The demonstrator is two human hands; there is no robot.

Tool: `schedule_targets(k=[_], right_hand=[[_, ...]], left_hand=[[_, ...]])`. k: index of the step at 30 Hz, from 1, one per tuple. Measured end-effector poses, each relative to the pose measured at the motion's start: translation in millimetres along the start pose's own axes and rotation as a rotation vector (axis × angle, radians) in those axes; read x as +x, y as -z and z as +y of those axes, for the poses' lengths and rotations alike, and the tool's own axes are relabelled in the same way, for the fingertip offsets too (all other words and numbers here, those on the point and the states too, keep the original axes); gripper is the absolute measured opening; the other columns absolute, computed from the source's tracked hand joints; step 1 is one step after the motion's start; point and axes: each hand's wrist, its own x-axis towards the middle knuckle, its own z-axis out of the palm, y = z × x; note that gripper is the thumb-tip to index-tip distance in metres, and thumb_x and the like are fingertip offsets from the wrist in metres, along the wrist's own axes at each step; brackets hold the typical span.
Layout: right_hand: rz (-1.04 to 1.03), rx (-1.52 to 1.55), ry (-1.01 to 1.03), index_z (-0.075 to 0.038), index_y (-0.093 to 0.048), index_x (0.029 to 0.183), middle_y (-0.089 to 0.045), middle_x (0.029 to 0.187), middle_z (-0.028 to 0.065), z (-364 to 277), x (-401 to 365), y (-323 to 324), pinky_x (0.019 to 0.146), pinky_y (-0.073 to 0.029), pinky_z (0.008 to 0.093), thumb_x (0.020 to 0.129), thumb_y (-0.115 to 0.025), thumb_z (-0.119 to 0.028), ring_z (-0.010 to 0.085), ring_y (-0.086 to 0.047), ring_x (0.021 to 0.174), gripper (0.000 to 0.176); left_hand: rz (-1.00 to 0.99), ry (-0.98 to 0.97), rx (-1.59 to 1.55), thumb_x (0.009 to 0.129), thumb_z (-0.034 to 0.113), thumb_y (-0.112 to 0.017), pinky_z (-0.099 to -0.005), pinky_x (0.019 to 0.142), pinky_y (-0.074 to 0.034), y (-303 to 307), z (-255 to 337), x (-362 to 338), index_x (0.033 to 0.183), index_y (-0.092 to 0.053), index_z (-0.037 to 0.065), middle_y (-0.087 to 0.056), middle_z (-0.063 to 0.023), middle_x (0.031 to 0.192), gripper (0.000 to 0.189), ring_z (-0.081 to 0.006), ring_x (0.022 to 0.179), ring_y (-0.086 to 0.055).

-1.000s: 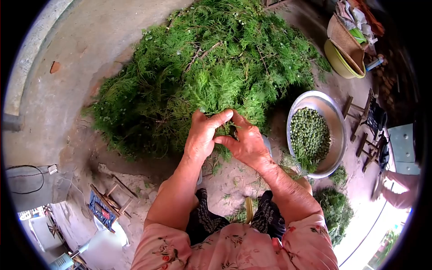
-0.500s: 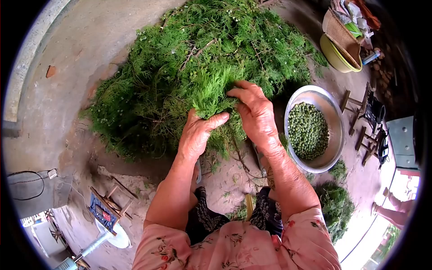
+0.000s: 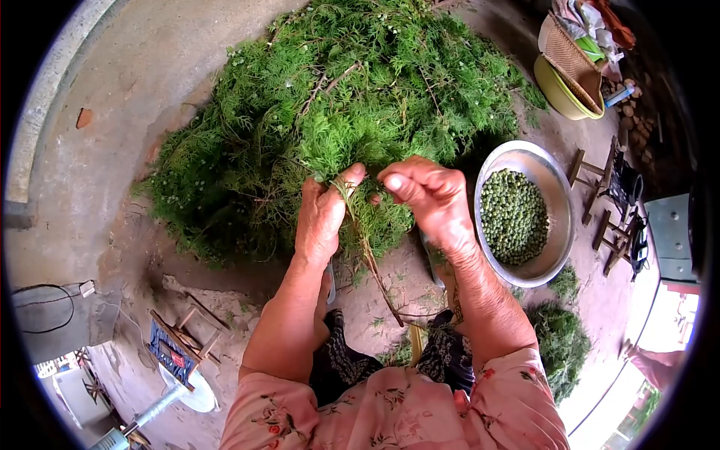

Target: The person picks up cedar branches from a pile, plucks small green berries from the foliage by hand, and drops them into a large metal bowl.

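Observation:
My left hand [image 3: 326,214] is closed around a leafy cypress branch [image 3: 371,262]. Its green sprays stand up past my thumb, and its brown stem hangs down towards my knees. Just right of it, my right hand [image 3: 437,199] is curled with thumb and forefinger pressed together; what is between them, if anything, is hidden. Beyond both hands lies a large heap of cypress cuttings [image 3: 375,82]. A metal basin [image 3: 553,199] stands on the floor to my right, holding many small round green cones [image 3: 512,217].
A smaller pile of green sprigs [image 3: 559,345] lies below the basin. At the upper right is a yellow tub [image 3: 559,94] with a woven basket [image 3: 566,56]. Wooden stools [image 3: 616,240] stand at right; a stand fan [image 3: 161,405] is lower left. Another person's limb [image 3: 652,364] shows far right.
My left hand has tipped the branch so its stem shows below. My right hand has moved down, away from the sprays, and its fingers have curled in. The other person's limb has shifted.

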Motion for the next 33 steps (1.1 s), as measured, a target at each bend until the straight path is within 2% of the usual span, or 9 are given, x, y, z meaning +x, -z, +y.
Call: schedule_targets(k=[1,4,6,9,12,15,20,26,33], right_hand=[[-0.004,-0.215,0.147,0.002,-0.063,0.085,-0.061,0.075,0.0077,-2.0,1.0,-1.2,0.064,-0.046,0.0249,0.078,-0.06,0.001,0.0153,-0.056,0.07,0.007],[0.204,-0.202,0.163,0.0,-0.063,0.088,-0.061,0.079,0.0086,17.5,2.4,-0.6,0.066,-0.046,0.025,0.078,-0.057,0.005,0.0166,-0.057,0.071,0.013],[0.143,-0.177,0.153,-0.001,-0.062,0.092,-0.061,0.082,0.0088,17.4,3.4,5.4,0.067,-0.046,0.0243,0.078,-0.054,0.008,0.0166,-0.057,0.074,0.018],[0.086,0.022,-0.076,-0.001,-0.061,0.096,-0.06,0.082,0.0071,16.1,1.9,4.8,0.068,-0.046,0.0236,0.079,-0.054,0.007,0.0147,-0.056,0.075,0.02],[0.08,-0.156,0.033,-0.001,-0.06,0.098,-0.059,0.078,0.0035,19.8,-0.2,2.1,0.063,-0.045,0.0217,0.08,-0.056,0.003,0.0098,-0.053,0.069,0.018],[0.353,0.203,-0.224,-0.002,-0.058,0.093,-0.058,0.072,0.0006,1.4,-2.4,-1.8,0.046,-0.04,0.0187,0.083,-0.057,-0.005,0.0046,-0.047,0.052,0.01],[0.21,0.163,-0.196,-0.002,-0.058,0.092,-0.056,0.067,0.001,2.5,-7.8,0.0,0.045,-0.039,0.0188,0.085,-0.055,-0.005,0.0055,-0.048,0.048,0.009],[0.146,0.082,-0.352,0.0,-0.062,0.093,-0.058,0.069,0.0017,13.1,-9.4,4.8,0.047,-0.041,0.019,0.082,-0.054,-0.001,0.0068,-0.054,0.054,0.014],[0.14,0.149,-0.413,0.001,-0.061,0.098,-0.06,0.071,0.0023,13.5,-9.1,5.3,0.046,-0.041,0.0182,0.083,-0.057,-0.005,0.0061,-0.053,0.053,0.017]], left_hand=[[-0.047,0.089,-0.072,0.074,0.024,-0.066,-0.0261,0.065,-0.042,-3.0,6.6,-2.7,0.092,-0.06,0.004,-0.06,-0.0007,0.08,0.028,-0.0108,0.071,-0.054],[-0.015,0.028,-0.035,0.073,0.019,-0.067,-0.0248,0.06,-0.043,0.5,-6.0,1.1,0.091,-0.06,0.005,-0.06,-0.0005,0.078,0.025,-0.0103,0.066,-0.055],[-0.026,0.075,-0.054,0.072,0.018,-0.068,-0.0244,0.058,-0.043,-1.4,-0.8,-2.1,0.092,-0.06,0.005,-0.06,-0.0004,0.078,0.025,-0.0102,0.066,-0.054],[-0.025,0.118,-0.078,0.069,0.015,-0.07,-0.0246,0.058,-0.044,-2.2,0.9,-2.0,0.093,-0.06,0.005,-0.061,-0.0004,0.079,0.027,-0.0104,0.067,-0.055],[-0.014,0.121,-0.056,0.068,0.014,-0.072,-0.0258,0.06,-0.044,-2.5,0.6,-2.3,0.095,-0.06,0.006,-0.061,-0.0005,0.08,0.031,-0.0108,0.069,-0.055],[0.003,0.113,-0.048,0.066,0.012,-0.073,-0.0266,0.062,-0.044,-3.5,-1.6,-1.6,0.096,-0.06,0.006,-0.061,-0.0007,0.083,0.033,-0.0112,0.071,-0.055],[0.014,0.117,-0.096,0.067,0.009,-0.072,-0.0279,0.066,-0.044,-4.7,-1.0,-1.5,0.096,-0.059,0.006,-0.062,-0.0013,0.086,0.032,-0.012,0.074,-0.056],[0.001,0.167,-0.21,0.066,0.005,-0.069,-0.0254,0.051,-0.043,-4.0,-1.8,0.7,0.087,-0.061,0.007,-0.062,-0.0025,0.079,0.022,-0.0116,0.066,-0.057],[0.021,0.249,-0.131,0.067,0.008,-0.07,-0.0236,0.049,-0.041,-8.1,-4.9,-1.3,0.082,-0.062,0.005,-0.063,-0.0024,0.074,0.017,-0.011,0.061,-0.057]])
